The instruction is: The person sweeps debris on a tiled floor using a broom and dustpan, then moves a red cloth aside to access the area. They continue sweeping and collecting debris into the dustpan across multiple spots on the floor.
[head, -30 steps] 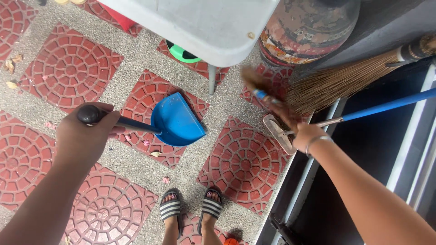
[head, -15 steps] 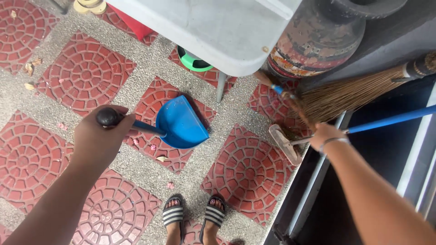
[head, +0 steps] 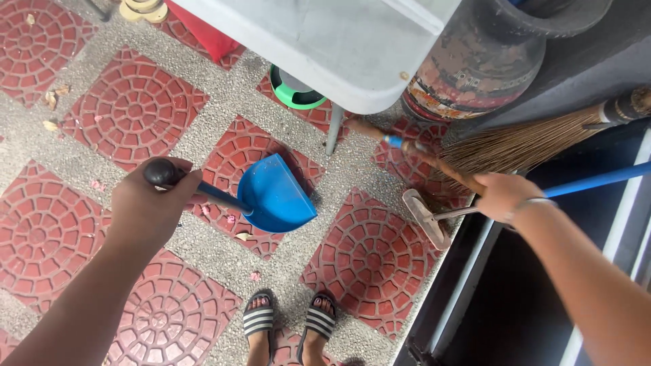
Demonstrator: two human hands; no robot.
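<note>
The left hand (head: 146, 207) has its grip closed around the black knob at the top of a dark long handle, and that handle runs down to a blue dustpan (head: 274, 195), which rests on the floor (head: 224, 129) with its open mouth toward the person's right, lying partly on a red patterned tile and partly on the grey pebbled strip, just in front of the metal leg (head: 333, 127) of a white tabletop (head: 325, 41). The right hand (head: 503, 195) has its grip closed around a brown stick handle (head: 420, 152) that bears a blue band and slants up toward the tabletop's corner. Just beside that hand lie the straw bristles of a broom (head: 522, 144), and below it a flat scraper head on a blue pole (head: 597, 178), near the dark door track (head: 468, 271) at the floor's right edge. A painted clay jar (head: 475, 68) stands behind the broom. A green bowl (head: 296, 91) sits under the tabletop. Two feet in striped sandals (head: 285, 322) stand at the near edge, with small pink petals (head: 230, 218) scattered by the dustpan.
</note>
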